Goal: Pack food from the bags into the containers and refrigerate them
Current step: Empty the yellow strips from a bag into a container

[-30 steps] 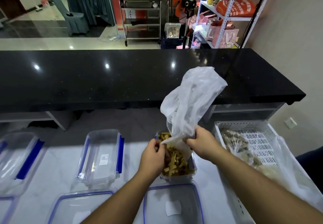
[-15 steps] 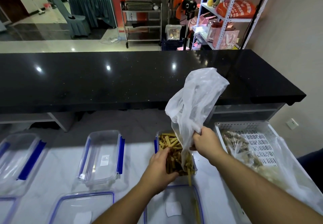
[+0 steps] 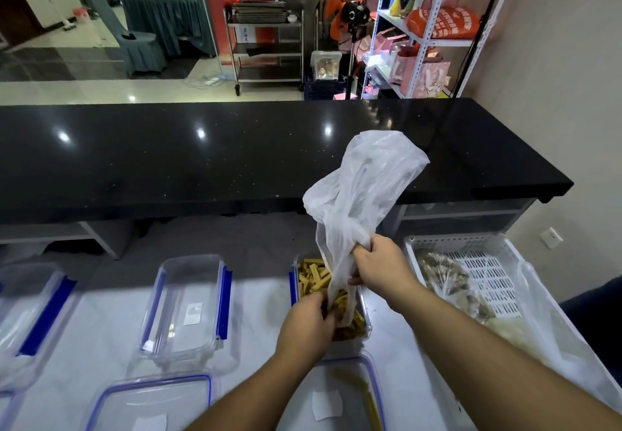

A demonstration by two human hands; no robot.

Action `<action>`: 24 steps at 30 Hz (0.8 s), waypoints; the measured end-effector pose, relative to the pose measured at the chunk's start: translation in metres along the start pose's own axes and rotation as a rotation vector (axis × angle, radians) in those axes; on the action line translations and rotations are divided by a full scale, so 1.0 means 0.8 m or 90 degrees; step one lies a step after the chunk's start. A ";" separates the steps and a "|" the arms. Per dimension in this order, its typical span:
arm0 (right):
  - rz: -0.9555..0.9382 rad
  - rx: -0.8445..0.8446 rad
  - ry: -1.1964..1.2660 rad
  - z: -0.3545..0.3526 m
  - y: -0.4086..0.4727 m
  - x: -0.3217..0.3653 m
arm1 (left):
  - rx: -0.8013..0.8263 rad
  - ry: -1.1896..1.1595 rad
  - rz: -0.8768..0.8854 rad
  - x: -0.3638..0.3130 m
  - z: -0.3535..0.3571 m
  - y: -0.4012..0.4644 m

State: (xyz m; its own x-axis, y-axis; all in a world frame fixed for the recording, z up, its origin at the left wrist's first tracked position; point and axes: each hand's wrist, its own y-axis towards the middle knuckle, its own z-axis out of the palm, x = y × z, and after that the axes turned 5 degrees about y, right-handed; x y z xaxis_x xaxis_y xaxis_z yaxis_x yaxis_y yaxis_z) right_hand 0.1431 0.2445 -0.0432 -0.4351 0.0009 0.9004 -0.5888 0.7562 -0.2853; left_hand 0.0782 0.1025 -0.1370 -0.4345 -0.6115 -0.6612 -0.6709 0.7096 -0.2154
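the thin white plastic bag (image 3: 360, 195) is up higher now and hangs slack and empty-looking, so the pour looks done. right hand (image 3: 378, 264) has its grip pinching the bag's neck above the clear rectangular container of yellow food sticks (image 3: 314, 277); left hand (image 3: 311, 321) has dropped to that container's near end, fingers curled among bag tail and sticks. a stray stick lies on the blue-rimmed clear lid (image 3: 350, 393) nearer than the container. white slatted plastic crate (image 3: 471, 252) crowds its right side; open tabletop (image 3: 255, 312) left of it.
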 end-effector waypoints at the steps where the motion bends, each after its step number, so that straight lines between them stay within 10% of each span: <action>1: -0.010 -0.002 -0.001 -0.003 -0.001 0.000 | -0.017 -0.010 -0.004 0.002 -0.002 0.001; 14: -0.114 0.056 -0.060 -0.031 -0.021 -0.003 | 0.004 -0.584 -0.187 -0.006 -0.056 0.011; 24: -0.066 0.205 -0.201 -0.059 -0.044 -0.022 | 0.104 -0.570 0.077 -0.079 -0.066 0.024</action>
State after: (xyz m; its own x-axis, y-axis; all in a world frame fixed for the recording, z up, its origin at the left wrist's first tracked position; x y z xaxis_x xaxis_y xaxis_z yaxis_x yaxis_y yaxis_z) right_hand 0.2038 0.2489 -0.0337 -0.5200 -0.3012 0.7993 -0.7999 0.5000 -0.3319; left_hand 0.0612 0.1359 -0.0615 0.1779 -0.0786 -0.9809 -0.5285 0.8332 -0.1626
